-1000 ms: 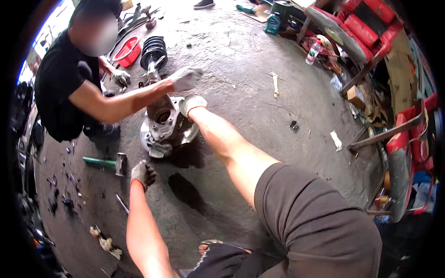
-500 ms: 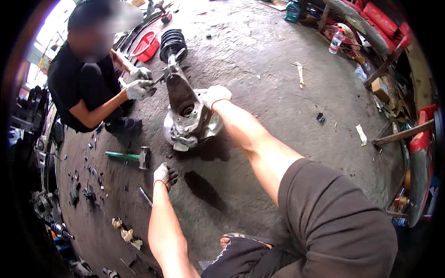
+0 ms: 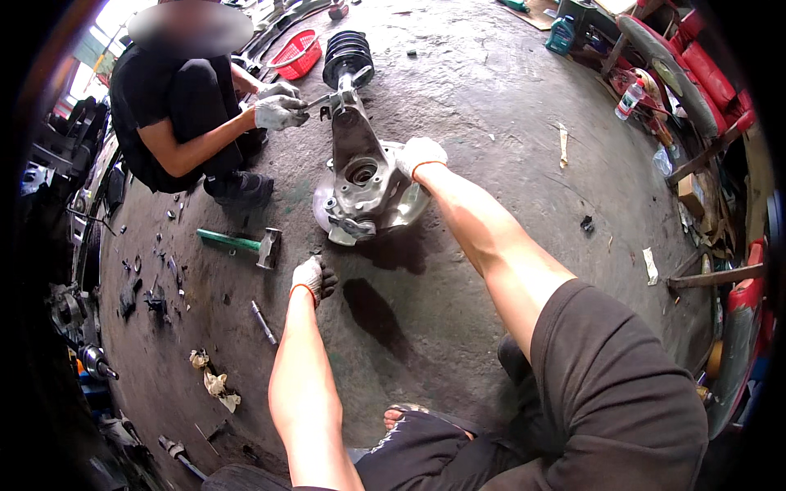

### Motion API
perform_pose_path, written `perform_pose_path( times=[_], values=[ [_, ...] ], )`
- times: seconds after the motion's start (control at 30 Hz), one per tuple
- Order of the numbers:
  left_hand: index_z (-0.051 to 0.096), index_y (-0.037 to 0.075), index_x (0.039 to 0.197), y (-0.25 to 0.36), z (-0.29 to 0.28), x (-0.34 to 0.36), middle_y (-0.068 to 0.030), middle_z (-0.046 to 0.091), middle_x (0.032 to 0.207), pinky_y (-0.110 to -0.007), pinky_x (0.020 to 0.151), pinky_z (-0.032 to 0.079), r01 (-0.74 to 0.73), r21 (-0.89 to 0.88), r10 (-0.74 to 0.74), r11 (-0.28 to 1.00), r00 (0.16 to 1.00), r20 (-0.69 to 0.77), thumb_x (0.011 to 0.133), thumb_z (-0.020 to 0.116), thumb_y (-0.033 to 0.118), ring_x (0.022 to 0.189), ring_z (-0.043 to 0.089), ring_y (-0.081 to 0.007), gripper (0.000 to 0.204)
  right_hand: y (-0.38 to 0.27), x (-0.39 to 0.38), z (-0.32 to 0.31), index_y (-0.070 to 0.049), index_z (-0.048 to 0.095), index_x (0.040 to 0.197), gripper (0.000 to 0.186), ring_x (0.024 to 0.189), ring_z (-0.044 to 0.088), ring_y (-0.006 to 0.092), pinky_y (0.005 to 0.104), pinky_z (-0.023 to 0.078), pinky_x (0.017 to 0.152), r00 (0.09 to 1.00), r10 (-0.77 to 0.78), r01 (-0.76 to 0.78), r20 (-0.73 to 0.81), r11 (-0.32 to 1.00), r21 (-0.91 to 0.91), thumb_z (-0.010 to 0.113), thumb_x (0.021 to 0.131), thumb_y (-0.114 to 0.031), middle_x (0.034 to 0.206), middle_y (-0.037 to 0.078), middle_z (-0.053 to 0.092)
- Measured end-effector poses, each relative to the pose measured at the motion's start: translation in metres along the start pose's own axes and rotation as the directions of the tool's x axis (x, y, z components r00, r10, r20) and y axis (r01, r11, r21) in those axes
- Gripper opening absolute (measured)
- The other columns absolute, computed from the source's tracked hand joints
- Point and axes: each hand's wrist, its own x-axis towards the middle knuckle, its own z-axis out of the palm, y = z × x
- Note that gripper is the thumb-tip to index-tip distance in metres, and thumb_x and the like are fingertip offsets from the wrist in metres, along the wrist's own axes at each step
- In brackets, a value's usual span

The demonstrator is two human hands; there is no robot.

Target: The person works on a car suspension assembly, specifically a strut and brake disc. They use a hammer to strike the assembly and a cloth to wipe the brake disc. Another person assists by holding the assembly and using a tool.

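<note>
A metal strut assembly lies on the floor ahead of me, with a black coil spring (image 3: pixel 348 59) at its far end. At its near end are a grey steering knuckle (image 3: pixel 360 176) and a shiny brake disc (image 3: pixel 409 209) beneath it. My right hand (image 3: pixel 422 157), in a white glove, is closed on the right edge of the disc, its fingertips hidden. My gloved left hand (image 3: pixel 313 278) hangs over the floor short of the assembly, fingers curled, nothing visible in them. A co-worker's gloved hands (image 3: pixel 280 110) hold a thin metal tool against the strut bracket.
The co-worker (image 3: pixel 176 114) squats at the left. A green-handled sledgehammer (image 3: pixel 264 245) and a metal rod (image 3: pixel 263 322) lie near my left hand. Crumpled paper (image 3: pixel 217 383) is strewn closer in. A red basket (image 3: pixel 296 55) stands behind; a plastic bottle (image 3: pixel 630 100) stands at the far right.
The whole view has shifted, so the assembly sits further right and higher. My right hand stays on the disc; my left hand still hovers near the hammer. The co-worker's hands remain at the strut.
</note>
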Motion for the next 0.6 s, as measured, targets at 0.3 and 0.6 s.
perform_pose_path(
  times=[0.3, 0.6],
  values=[
    [0.046, 0.014, 0.081, -0.006, -0.009, 0.005, -0.0050, 0.051, 0.062, -0.035, 0.040, 0.034, -0.024, 0.067, 0.028, 0.997, 0.998, -0.053, 0.091, 0.045, 0.037, 0.047, 0.051, -0.0216, 0.025, 0.000, 0.000, 0.000, -0.007, 0.070, 0.100, 0.042, 0.100, 0.063, 0.0309, 0.0383, 0.049, 0.084, 1.000, 0.031, -0.031, 0.005, 0.999, -0.008, 0.049, 0.084, -0.040, 0.105, 0.017, 0.066],
    [0.045, 0.017, 0.079, -0.002, -0.007, 0.002, -0.0005, 0.046, 0.056, -0.032, 0.039, 0.031, 0.005, 0.064, -0.009, 0.998, 0.997, 0.076, 0.092, 0.043, 0.038, 0.044, 0.047, -0.0177, 0.026, 0.000, -0.003, -0.002, -0.005, 0.069, 0.100, 0.049, 0.099, 0.063, 0.0330, 0.0390, 0.048, 0.086, 1.000, 0.022, -0.021, -0.012, 1.000, 0.016, 0.049, 0.085, -0.048, 0.103, 0.019, 0.065]
  ],
)
